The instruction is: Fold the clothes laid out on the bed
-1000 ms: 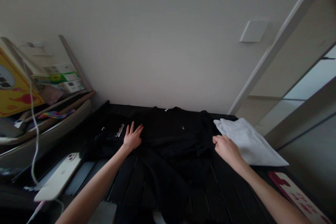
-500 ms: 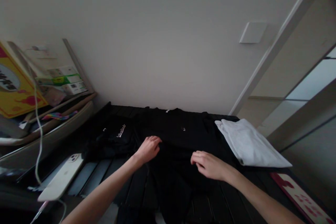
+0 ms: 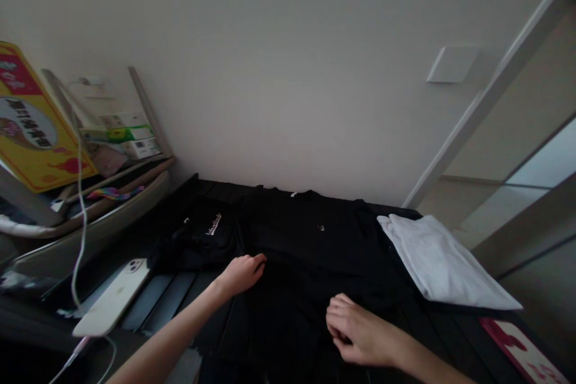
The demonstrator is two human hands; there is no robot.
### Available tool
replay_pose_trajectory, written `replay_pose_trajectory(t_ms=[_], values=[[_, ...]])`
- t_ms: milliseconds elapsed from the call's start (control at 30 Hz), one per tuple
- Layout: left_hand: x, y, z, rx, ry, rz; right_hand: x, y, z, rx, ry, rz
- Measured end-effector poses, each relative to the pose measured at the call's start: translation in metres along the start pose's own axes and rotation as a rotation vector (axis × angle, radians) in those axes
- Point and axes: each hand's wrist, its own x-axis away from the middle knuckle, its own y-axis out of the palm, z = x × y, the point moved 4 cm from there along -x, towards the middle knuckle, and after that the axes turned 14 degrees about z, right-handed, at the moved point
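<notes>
A black T-shirt (image 3: 310,246) lies spread out, its collar with a small white tag toward the wall and a small print on the chest. My left hand (image 3: 245,274) is closed at the shirt's left side, fingers curled into the dark cloth. Lower down on the right, my right hand (image 3: 355,327) is also closed, with curled fingers against the shirt's lower part. Dark on dark, the exact folds between the fingers are hard to make out. Left of the shirt rests a folded black garment (image 3: 209,225) with white lettering.
A folded white cloth (image 3: 450,264) lies to the right, above a red and white flat item (image 3: 524,345). On the left are a phone (image 3: 112,297) with a cable, a yellow package (image 3: 42,126) and a bin-like holder. A wall (image 3: 292,72) closes off the back.
Both hands have moved nearer to me, the right one further, and the left also leftward. The black cloth between them looks more drawn out. The whole view has shifted slightly.
</notes>
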Motion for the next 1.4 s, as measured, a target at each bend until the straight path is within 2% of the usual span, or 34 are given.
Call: replay_pose_trajectory(t_ms=[100,200,233,300,367,433,467,533,600,667,767,900,1100,1200,1400], values=[[-0.004,-0.002,-0.011,-0.069,-0.094,0.017,0.0,-0.003,-0.014,-0.306,0.028,-0.185],[-0.015,-0.01,-0.016,-0.031,-0.166,0.147,-0.005,-0.006,-0.019,-0.644,0.071,-0.407],[-0.02,-0.013,-0.017,-0.016,-0.187,0.213,-0.01,-0.009,-0.016,-0.727,0.106,-0.413],[-0.032,-0.019,-0.02,-0.034,-0.223,0.346,-0.024,-0.018,0.002,-0.78,0.2,-0.268],[-0.047,-0.021,-0.026,-0.113,-0.266,0.447,-0.04,-0.028,0.034,-0.638,0.275,0.009],[-0.063,-0.019,-0.037,-0.207,-0.347,0.513,-0.051,-0.036,0.076,-0.338,0.328,0.283],[-0.071,-0.017,-0.044,-0.241,-0.4,0.534,-0.054,-0.036,0.098,-0.171,0.376,0.374],[-0.086,-0.012,-0.06,-0.266,-0.511,0.55,-0.055,-0.03,0.142,0.114,0.512,0.455],[-0.1,-0.004,-0.078,-0.2,-0.594,0.512,-0.052,-0.016,0.174,0.295,0.586,0.434],[-0.113,0.003,-0.095,-0.088,-0.645,0.441,-0.046,0.002,0.192,0.377,0.64,0.378],[-0.129,0.005,-0.117,0.025,-0.699,0.398,-0.039,0.027,0.192,0.421,0.722,0.335],[-0.148,-0.004,-0.139,0.149,-0.782,0.477,-0.042,0.044,0.169,0.433,0.765,0.314],[-0.167,-0.011,-0.156,0.557,-0.8,0.619,-0.051,0.039,0.16,0.44,0.825,0.296],[-0.17,-0.016,-0.163,0.737,-0.875,0.711,-0.053,0.037,0.162,0.437,0.822,0.302],[-0.167,-0.029,-0.171,0.874,-1.0,0.915,-0.051,0.038,0.162,0.418,0.784,0.353]])
